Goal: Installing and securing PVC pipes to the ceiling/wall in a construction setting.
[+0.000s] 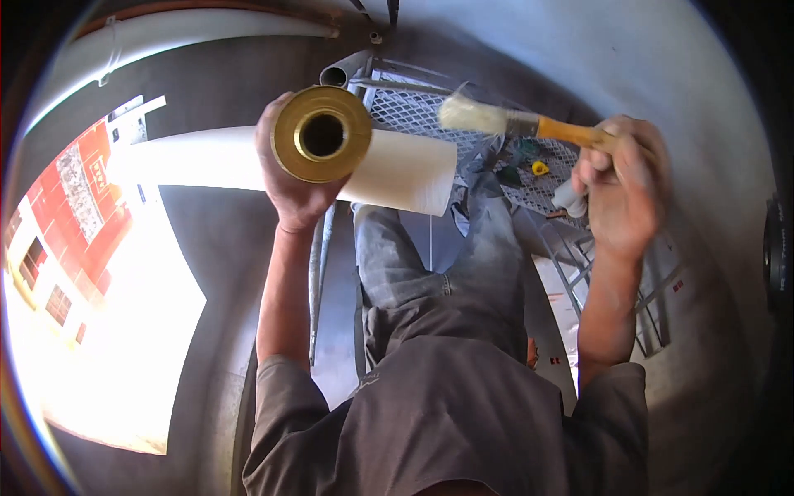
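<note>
My left hand (291,198) is wrapped round a gold-coloured tin can (354,136), its round dark opening facing up. Out to the right, my right hand (630,186) grips the orange-yellow handle of a paintbrush (529,126). Its pale bristles point left toward the can, apart from it, and look slightly blurred. Just beyond the can runs a thick white pipe (409,171), its cut end to the right of my left hand. Whether that hand touches the pipe, I cannot tell.
A metal mesh platform (405,107) lies under my feet, with a yellow object (540,168) and a grey pipe fitting (569,198) on it. Scaffold tubes (321,273) stand nearby. Another white pipe (190,31) runs along the upper left. A bright opening (107,331) is at left.
</note>
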Action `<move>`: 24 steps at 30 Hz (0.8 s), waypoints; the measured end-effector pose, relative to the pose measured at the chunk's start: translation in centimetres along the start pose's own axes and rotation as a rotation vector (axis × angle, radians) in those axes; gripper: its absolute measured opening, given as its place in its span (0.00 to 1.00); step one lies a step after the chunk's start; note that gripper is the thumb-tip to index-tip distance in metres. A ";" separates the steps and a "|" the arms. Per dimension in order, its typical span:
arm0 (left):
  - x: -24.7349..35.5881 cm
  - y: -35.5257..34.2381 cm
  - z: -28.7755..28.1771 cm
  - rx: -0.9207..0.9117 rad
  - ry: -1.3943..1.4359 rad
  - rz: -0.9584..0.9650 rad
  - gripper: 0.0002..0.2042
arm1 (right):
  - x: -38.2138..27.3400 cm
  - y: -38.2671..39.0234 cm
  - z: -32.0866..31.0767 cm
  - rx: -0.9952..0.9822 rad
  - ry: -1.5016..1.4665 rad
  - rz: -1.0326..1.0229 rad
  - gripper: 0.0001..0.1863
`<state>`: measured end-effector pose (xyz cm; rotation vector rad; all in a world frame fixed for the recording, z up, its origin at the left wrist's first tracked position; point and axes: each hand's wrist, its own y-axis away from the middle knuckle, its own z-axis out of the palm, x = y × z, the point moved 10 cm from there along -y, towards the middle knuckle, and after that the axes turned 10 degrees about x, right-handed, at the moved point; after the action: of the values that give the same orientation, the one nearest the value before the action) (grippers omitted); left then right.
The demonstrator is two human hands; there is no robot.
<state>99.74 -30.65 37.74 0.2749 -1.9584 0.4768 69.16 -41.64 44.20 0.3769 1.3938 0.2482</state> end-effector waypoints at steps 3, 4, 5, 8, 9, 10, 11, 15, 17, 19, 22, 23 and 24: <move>1.3 -0.3 1.1 -0.010 0.005 0.048 0.43 | -5.6 2.0 6.1 -0.329 0.279 -0.262 0.08; 2.7 -0.5 1.5 -0.019 0.013 0.098 0.43 | -6.4 2.6 7.6 -0.355 0.334 -0.348 0.08; 3.9 -0.6 1.8 -0.029 0.021 0.148 0.43 | -7.0 3.1 9.1 -0.380 0.391 -0.435 0.07; 5.8 -0.6 2.9 -0.079 -0.049 0.237 0.43 | -7.2 4.6 11.4 -0.503 0.536 -0.707 0.04; 6.2 -0.5 3.3 -0.080 -0.045 0.244 0.43 | -6.5 4.8 11.9 -0.536 0.624 -0.685 0.07; 6.6 -0.5 3.7 -0.102 -0.056 0.233 0.43 | -5.7 4.8 12.2 -0.523 0.671 -0.666 0.07; 6.9 -0.4 3.8 -0.101 -0.053 0.239 0.43 | -4.7 4.9 12.1 -0.510 0.717 -0.644 0.08; 8.0 -0.3 5.8 -0.171 -0.011 0.213 0.43 | -5.1 5.1 10.5 -0.458 0.772 -0.715 0.28; 8.0 -0.3 6.2 -0.123 0.047 0.167 0.42 | -5.9 4.6 7.4 -0.378 0.793 -0.671 0.39; 8.3 0.3 7.0 -0.151 0.042 0.160 0.43 | -4.3 3.8 2.7 -0.292 0.904 -0.370 0.43; 9.8 1.4 9.2 -0.226 0.027 0.139 0.43 | -2.5 3.7 0.2 -0.319 0.774 -0.415 0.51; 10.7 2.1 10.3 -0.271 0.012 0.114 0.42 | -0.6 4.5 -0.5 -0.397 0.820 -0.331 0.56; 12.0 2.8 11.8 -0.310 0.036 0.106 0.41 | 0.4 5.5 -1.6 -0.388 0.824 -0.300 0.57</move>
<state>84.00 -33.20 43.71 -0.0344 -1.9847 0.2376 67.94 -36.27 45.87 -0.3028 2.1276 0.4441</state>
